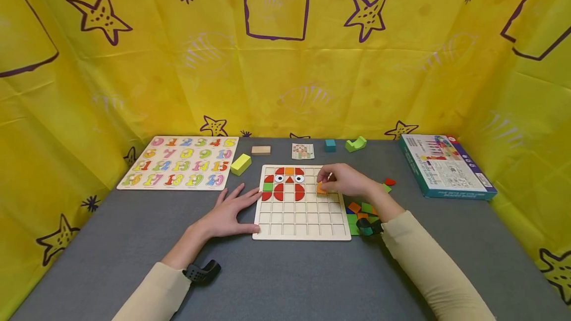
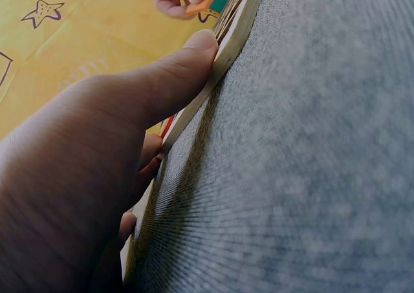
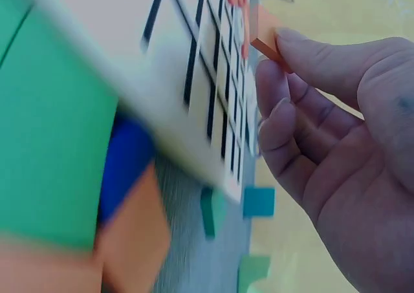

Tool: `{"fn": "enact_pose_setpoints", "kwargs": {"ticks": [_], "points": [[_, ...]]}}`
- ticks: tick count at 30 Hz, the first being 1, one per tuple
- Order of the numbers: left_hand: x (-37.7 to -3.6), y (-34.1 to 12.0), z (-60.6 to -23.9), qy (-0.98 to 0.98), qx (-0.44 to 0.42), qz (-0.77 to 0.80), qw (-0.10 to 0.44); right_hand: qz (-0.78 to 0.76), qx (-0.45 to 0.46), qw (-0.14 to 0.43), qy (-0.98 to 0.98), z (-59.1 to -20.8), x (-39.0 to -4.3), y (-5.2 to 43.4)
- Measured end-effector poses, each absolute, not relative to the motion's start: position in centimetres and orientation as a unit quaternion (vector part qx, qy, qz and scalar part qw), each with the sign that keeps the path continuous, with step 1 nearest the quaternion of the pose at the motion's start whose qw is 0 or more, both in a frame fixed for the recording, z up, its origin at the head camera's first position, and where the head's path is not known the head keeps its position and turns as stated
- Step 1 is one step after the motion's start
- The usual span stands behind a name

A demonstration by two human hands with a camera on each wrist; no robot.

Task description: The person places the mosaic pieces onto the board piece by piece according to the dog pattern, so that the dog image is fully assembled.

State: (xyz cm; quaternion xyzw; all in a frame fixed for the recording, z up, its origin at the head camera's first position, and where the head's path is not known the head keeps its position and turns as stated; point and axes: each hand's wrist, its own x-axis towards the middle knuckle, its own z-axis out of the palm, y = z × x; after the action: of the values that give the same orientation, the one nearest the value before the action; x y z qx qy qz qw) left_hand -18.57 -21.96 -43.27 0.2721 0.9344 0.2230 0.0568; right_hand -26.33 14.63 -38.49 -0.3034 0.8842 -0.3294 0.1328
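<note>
Two hands: left hand (image 1: 232, 212) flat, steadying grid board (image 1: 308, 229); right hand (image 1: 350, 181) pinching orange tile (image 1: 321, 188), placement underway, needing alignment over a cell.

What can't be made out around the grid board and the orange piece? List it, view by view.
- Head view: shape of the orange piece, covered by the right hand.
- Left wrist view: top of the grid board, seen edge-on behind the left hand.
- Right wrist view: loose pieces, blurred, cut by the frame edge.
</note>
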Motion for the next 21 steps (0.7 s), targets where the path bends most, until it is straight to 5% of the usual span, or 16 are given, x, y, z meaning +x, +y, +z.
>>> {"fn": "enact_pose_setpoints", "kwargs": {"ticks": [21], "points": [[-18.7,-22.0,-43.4,0.935,0.270,0.223,0.062,-0.321,-0.362,0.107,0.868,-39.4,-27.2,7.1]]}}
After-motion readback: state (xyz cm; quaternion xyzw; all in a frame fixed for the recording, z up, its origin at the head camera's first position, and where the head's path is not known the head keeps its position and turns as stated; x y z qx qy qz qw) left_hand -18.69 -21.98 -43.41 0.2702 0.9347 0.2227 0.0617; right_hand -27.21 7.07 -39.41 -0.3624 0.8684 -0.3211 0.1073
